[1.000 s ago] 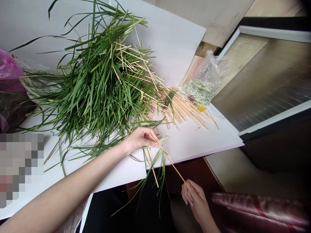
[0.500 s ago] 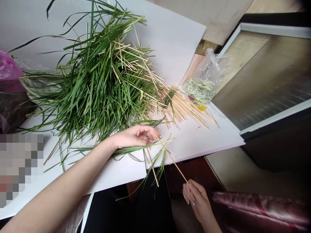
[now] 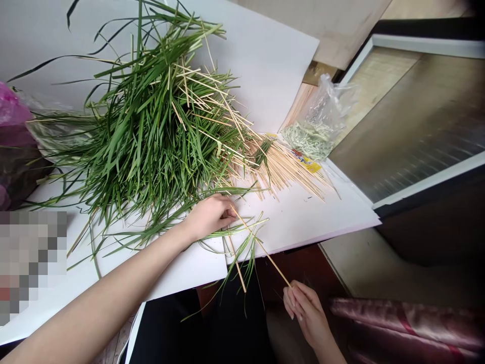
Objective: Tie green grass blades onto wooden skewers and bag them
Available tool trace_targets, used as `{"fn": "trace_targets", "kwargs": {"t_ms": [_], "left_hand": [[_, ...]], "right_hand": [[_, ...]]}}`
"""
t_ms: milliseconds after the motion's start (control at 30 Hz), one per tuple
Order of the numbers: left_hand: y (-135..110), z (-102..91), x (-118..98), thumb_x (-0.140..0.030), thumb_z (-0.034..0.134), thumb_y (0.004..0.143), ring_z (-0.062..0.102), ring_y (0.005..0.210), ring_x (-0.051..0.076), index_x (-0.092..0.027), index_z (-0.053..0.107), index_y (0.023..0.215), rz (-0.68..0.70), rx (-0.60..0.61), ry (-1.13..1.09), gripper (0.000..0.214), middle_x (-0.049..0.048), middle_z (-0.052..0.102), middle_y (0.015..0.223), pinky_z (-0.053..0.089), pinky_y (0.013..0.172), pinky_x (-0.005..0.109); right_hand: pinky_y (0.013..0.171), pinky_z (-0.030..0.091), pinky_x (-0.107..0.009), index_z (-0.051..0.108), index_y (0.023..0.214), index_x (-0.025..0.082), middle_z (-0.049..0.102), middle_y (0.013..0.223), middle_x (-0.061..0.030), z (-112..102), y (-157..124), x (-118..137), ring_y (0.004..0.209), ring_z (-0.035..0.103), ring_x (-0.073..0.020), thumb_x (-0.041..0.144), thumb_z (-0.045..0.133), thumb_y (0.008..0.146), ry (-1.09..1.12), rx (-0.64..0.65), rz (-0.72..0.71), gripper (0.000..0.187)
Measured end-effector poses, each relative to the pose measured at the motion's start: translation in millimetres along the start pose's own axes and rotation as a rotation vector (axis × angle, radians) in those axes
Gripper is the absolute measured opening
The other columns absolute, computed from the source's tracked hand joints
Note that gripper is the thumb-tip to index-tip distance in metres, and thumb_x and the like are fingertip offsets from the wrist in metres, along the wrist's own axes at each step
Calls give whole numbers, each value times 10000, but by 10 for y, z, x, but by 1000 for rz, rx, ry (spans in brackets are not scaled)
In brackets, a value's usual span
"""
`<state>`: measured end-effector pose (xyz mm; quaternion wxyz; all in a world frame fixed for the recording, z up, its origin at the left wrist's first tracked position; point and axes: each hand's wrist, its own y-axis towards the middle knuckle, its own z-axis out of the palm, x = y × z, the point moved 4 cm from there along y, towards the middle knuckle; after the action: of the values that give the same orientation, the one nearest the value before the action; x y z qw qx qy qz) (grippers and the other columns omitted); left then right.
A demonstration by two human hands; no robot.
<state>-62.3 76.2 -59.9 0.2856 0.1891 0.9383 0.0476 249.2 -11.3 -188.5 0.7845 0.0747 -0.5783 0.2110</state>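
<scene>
Since half a second ago, the left hand [image 3: 208,217] has drawn back leftward from the stick [image 3: 273,261] and its fingers have curled in closer; the right hand [image 3: 308,313] has barely shifted. Taking the heap of green leaves [image 3: 151,126] as the landmark, the left hand is at its near edge, toward the person. Its fingers are bent, with their tips beside the far end of the stick; whether they are pinching it or anything else, I cannot tell. Farther out from the heap, near and to the right, the right hand has its fingers clamped on the stick's near end. So the stick slants from the heap's near side out toward the person. A few loose leaves [image 3: 248,263] lie in front of the heap, crossing the stick and hanging over the edge of the white table [image 3: 303,222], along with a second stick [image 3: 239,271]. Right of the heap are a spread of sticks [image 3: 291,169] and a clear bag [image 3: 312,136]; left of it is a pink bag [image 3: 13,108].
</scene>
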Motion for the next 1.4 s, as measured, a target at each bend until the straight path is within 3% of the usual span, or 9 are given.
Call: {"fn": "trace_targets", "kwargs": {"t_ms": [167, 300, 433, 667, 1400], "left_hand": [[-3, -76, 88, -225, 666, 842, 604, 632, 133, -176, 661, 910, -152, -159, -396, 84, -11, 694, 746, 431, 617, 245], [14, -119, 122, -336, 796, 757, 593, 629, 114, -143, 688, 916, -234, -321, -886, 273, 11, 684, 769, 451, 591, 228], [18, -144, 96, -346, 859, 699, 550, 578, 81, -127, 724, 836, -267, -371, -1115, 291, 5, 670, 711, 465, 587, 218], [1, -75, 120, -332, 889, 665, 553, 553, 79, -141, 722, 797, -334, -338, -1156, 286, -9, 652, 671, 472, 564, 217], [3, -78, 100, -307, 910, 626, 551, 556, 77, -129, 721, 767, -365, -296, -1183, 295, -12, 640, 660, 460, 553, 214]], "right_hand": [[477, 245, -278, 541, 639, 207, 292, 535, 76, 19, 14, 17, 491, 223, -132, 391, 618, 1017, 2, -34, 7, 427], [471, 260, -270, 546, 642, 207, 277, 526, 86, 25, 21, 29, 483, 180, -123, 409, 635, 1007, -18, -80, 18, 427], [467, 274, -264, 546, 634, 206, 280, 525, 87, 26, 39, 23, 482, 179, -120, 442, 657, 987, -41, -101, 29, 439], [466, 283, -257, 552, 634, 204, 290, 517, 83, 38, 38, 42, 480, 186, -119, 435, 634, 1005, -54, -79, 33, 444], [459, 266, -258, 559, 636, 204, 271, 530, 88, 35, 32, 36, 478, 177, -117, 431, 647, 994, -25, -105, 10, 434]]}}
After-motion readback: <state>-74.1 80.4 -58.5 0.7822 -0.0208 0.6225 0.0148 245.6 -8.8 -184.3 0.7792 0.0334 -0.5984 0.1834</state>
